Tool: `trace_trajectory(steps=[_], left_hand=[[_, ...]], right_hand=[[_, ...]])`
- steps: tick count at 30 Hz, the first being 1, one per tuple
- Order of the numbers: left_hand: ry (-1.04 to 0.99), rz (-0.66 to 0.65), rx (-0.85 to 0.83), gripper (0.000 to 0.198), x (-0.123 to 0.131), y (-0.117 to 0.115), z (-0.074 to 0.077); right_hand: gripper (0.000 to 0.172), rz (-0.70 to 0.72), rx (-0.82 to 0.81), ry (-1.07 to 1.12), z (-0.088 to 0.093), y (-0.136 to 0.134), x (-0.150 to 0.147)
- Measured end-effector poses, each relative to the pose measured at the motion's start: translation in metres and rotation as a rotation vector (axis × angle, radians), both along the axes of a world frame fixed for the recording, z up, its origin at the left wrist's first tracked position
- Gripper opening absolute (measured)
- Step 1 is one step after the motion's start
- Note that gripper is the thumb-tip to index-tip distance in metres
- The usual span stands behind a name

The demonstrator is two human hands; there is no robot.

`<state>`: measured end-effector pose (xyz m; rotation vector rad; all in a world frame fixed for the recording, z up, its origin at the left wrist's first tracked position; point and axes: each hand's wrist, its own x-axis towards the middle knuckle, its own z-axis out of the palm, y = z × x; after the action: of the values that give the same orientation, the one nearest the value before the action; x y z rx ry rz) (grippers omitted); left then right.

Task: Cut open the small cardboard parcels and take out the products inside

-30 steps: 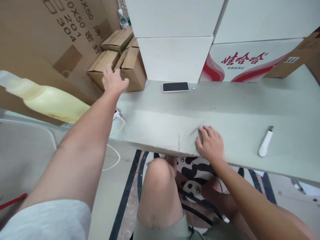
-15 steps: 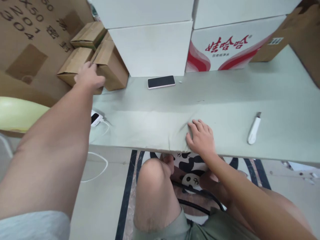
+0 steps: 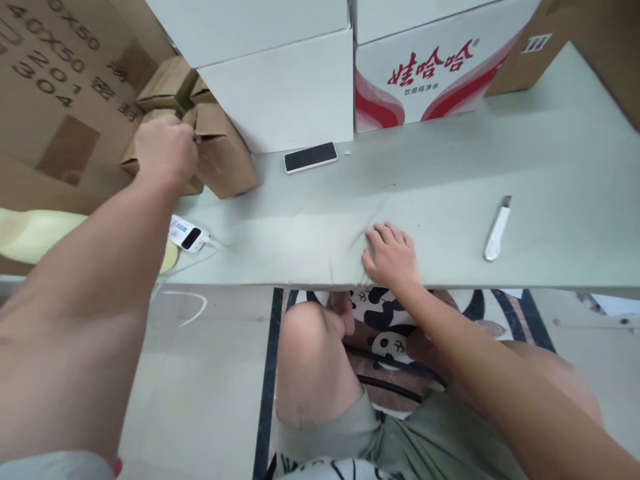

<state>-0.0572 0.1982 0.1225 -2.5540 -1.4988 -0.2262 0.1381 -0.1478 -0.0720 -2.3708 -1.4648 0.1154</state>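
Note:
My left hand (image 3: 166, 148) reaches far left and is closed round the top of a small brown cardboard box (image 3: 134, 157), which sits beside another small box (image 3: 225, 155) at the table's left end. My right hand (image 3: 393, 255) lies flat with fingers spread on the grey-green cloth-covered table (image 3: 450, 180), close to its front edge, holding nothing.
A phone (image 3: 311, 157) lies face up near the white cartons (image 3: 280, 87). A white utility knife (image 3: 497, 229) rests to the right. A charger with a white cable (image 3: 187, 236) lies at the table's left corner. A large brown carton (image 3: 55, 87) stands left.
My left hand has gone from resting on the small box to closing its fingers on it. The view has shifted right and down. My right hand has stayed in place.

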Motion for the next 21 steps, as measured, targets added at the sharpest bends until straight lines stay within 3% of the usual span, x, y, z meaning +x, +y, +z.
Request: trace_trajectory(steps=[4,9,12,15,18,21], left_hand=[[0.066,-0.055,0.059,0.044,0.020,-0.047,0.019],[-0.115,-0.220,-0.113,0.014,0.065,-0.103,0.019],[-0.232,-0.337,-0.304,0.034,0.112,-0.141,0.018],[-0.085,-0.455,-0.278,0.046,0.163,-0.194,0.022],[-0.009,-0.666,-0.220,0.047,0.198,-0.256,0.030],[-0.128,-0.890,-0.219,0.041,0.210,-0.298,0.037]], right_hand=[[0.049,0.006,0.040,0.013,-0.001,-0.002,0.001],[0.046,0.015,0.085,0.048,-0.004,-0.002,0.001],[0.044,0.009,0.126,0.086,-0.002,0.000,0.001],[0.048,-0.010,0.221,0.190,0.002,-0.005,0.010],[0.059,-0.076,0.384,0.259,0.000,-0.029,0.033],[0.066,-0.200,0.527,0.284,-0.010,-0.071,0.060]])
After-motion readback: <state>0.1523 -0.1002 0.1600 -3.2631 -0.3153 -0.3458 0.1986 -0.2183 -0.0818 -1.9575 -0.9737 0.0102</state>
